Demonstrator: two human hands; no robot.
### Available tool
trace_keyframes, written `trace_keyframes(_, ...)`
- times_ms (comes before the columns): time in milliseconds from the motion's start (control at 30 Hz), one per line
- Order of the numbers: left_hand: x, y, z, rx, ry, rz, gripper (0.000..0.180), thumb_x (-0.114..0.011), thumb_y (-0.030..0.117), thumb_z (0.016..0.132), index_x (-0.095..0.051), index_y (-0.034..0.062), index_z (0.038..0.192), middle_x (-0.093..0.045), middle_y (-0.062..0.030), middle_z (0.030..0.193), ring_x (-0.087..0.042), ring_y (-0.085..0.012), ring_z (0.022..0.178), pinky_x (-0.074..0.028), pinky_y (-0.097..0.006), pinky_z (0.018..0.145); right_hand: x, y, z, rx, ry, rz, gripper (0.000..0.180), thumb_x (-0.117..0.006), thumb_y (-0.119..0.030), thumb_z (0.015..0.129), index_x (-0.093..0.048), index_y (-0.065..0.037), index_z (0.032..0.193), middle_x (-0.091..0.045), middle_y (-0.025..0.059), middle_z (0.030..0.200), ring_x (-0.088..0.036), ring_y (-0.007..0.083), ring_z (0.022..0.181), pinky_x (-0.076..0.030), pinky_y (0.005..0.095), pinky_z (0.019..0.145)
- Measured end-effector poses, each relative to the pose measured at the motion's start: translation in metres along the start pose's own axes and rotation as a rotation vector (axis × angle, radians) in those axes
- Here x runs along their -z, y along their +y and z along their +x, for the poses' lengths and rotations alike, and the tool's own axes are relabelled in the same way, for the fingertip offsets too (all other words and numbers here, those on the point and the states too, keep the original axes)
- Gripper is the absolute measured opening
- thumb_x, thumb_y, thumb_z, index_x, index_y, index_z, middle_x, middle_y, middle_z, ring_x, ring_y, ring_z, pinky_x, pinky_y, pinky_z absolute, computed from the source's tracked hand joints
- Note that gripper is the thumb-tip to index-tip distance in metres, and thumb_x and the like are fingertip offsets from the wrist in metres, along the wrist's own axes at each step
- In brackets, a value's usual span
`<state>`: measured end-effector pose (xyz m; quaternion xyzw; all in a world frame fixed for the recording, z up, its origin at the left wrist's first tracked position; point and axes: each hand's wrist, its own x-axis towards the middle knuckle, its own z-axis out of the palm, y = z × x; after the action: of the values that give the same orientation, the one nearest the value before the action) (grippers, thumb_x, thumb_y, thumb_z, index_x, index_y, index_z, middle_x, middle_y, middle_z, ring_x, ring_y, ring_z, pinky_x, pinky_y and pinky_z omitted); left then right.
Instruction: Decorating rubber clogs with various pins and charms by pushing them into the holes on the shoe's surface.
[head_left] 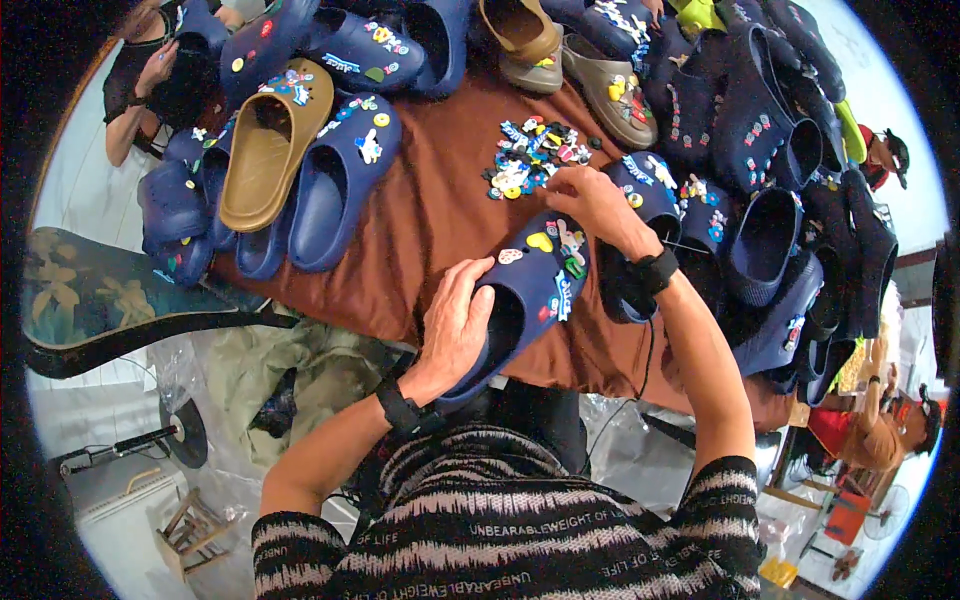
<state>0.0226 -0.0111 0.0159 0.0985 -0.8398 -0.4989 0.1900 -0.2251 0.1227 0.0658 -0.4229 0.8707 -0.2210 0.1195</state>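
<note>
A navy foam clog (528, 288) lies at a slant over the table's near edge, its toe pointing away to the right. Small charms decorate its toe, among them a yellow heart (540, 242), a green piece and a rabbit-like figure. My left hand (456, 325) is closed round the clog's left side near the foot opening. Over the toe's far end, my right hand (595, 208) has its thumb and fingers drawn together; whatever lies between them is hidden. Just beyond those fingertips, a pile of loose colourful charms (530, 150) is spread on the brown cloth (440, 180).
Navy clogs (345, 185) and a tan clog (280, 150) stand at the left. More clogs crowd the right, including a navy one (768, 235) close to my right forearm. A patterned chair back (110, 300) is at far left. Other people sit at the far left and right.
</note>
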Motion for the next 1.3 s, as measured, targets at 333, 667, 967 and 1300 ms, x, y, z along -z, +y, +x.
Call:
trace_keyframes(333,0.000,0.007,0.000,0.044,-0.013,-0.030,0.039,-0.046,0.023,0.104,-0.053,0.0015,0.135,-0.054,-0.0198,0.136,-0.051,-0.0361,0.131,-0.038,-0.041,0.111,-0.047,0.009,0.060,0.166,-0.134,-0.071,0.026,-0.060,-0.010,0.085,-0.075,-0.008,0.106,-0.072,0.0222,0.099,-0.070,0.0401,0.096,-0.055,0.0470,0.086)
trace_keyframes(667,0.001,0.006,0.000,0.027,-0.010,-0.040,0.039,-0.046,0.026,0.104,-0.054,0.0017,0.134,-0.054,-0.0204,0.135,-0.051,-0.0370,0.130,-0.039,-0.042,0.110,-0.053,0.026,0.076,0.164,0.051,-0.087,0.044,-0.050,-0.003,0.085,-0.064,-0.006,0.127,-0.070,0.0275,0.102,-0.068,0.0442,0.099,-0.053,0.0527,0.088)
trace_keyframes(967,-0.002,0.002,-0.001,0.017,0.008,-0.022,0.040,-0.048,0.029,0.103,-0.054,0.0033,0.134,-0.055,-0.0210,0.134,-0.052,-0.0391,0.127,-0.040,-0.044,0.108,-0.049,-0.008,0.102,0.380,-0.127,-0.205,0.025,-0.064,-0.013,0.090,-0.068,-0.002,0.112,-0.070,0.0254,0.099,-0.067,0.0441,0.098,-0.055,0.0503,0.084)
trace_keyframes(1300,-0.001,0.005,0.000,0.026,0.014,-0.046,0.039,-0.050,0.028,0.102,-0.055,0.0046,0.133,-0.055,-0.0211,0.132,-0.053,-0.0403,0.124,-0.042,-0.047,0.105,-0.067,-0.023,0.127,0.196,-0.073,-0.400,0.024,-0.069,-0.021,0.087,-0.072,-0.001,0.101,-0.073,0.0221,0.099,-0.071,0.0387,0.097,-0.059,0.0471,0.082)
